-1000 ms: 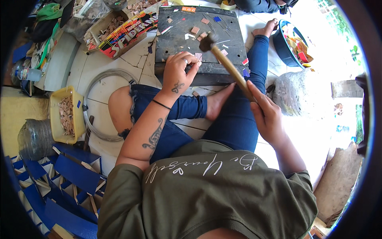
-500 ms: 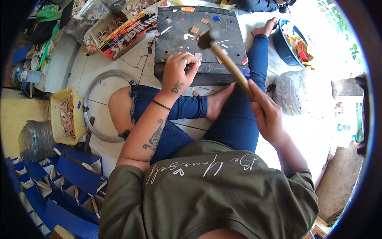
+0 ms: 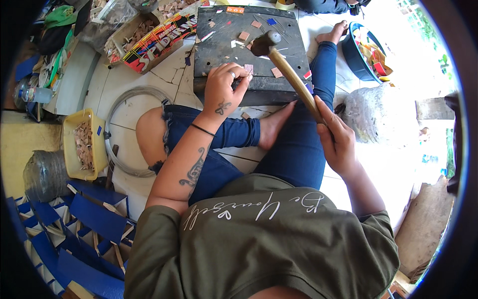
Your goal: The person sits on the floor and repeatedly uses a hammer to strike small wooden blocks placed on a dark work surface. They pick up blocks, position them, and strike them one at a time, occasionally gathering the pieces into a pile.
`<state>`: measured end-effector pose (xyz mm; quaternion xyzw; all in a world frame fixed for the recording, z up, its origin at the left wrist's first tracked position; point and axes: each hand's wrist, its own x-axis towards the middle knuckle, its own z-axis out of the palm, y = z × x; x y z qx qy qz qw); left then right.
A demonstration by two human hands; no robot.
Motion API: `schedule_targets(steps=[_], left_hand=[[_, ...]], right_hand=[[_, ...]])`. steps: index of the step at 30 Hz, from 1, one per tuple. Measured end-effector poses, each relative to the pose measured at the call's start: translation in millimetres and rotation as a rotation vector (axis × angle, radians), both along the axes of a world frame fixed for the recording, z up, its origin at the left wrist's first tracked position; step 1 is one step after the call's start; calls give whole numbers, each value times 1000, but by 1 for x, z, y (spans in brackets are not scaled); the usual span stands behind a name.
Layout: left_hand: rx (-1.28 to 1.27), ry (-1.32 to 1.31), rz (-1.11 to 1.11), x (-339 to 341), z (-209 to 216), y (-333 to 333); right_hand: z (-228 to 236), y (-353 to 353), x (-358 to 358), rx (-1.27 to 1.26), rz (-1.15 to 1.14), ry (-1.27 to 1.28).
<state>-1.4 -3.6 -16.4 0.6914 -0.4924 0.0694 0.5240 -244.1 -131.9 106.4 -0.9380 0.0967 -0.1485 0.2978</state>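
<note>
My right hand is wrapped round the wooden handle of a hammer. The hammer's dark metal head is raised over a black block with a worn flat top. On the block's near part, my left hand rests with thumb and forefinger pinched together. Their tips meet at the edge of a small reddish-brown wood piece; whatever is between them is too small to make out. Around them on the block lie small wood pieces, a blue scrap and several thin metal rods or wires.
Left of the block are a cardboard box of wood pieces, a coil of wire and a yellow tub of wood bits. Blue panels are stacked at lower left. A blue basin of scraps stands at the far right.
The hammer's head has shifted slightly to the right and farther off, and my right hand has moved a little with it. My left hand has stayed nearly still, its fingers still pinched.
</note>
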Motion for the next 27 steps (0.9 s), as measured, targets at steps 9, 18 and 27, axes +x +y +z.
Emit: schedule_targets(steps=[9, 18, 27], left_hand=[[-6, 18, 10, -1, 0, 0], [9, 105, 2, 2, 12, 5], [90, 235, 819, 127, -35, 248]], right_hand=[[-2, 4, -1, 36, -19, 67], [-31, -43, 24, 54, -261, -62], [-90, -64, 66, -170, -552, 147]])
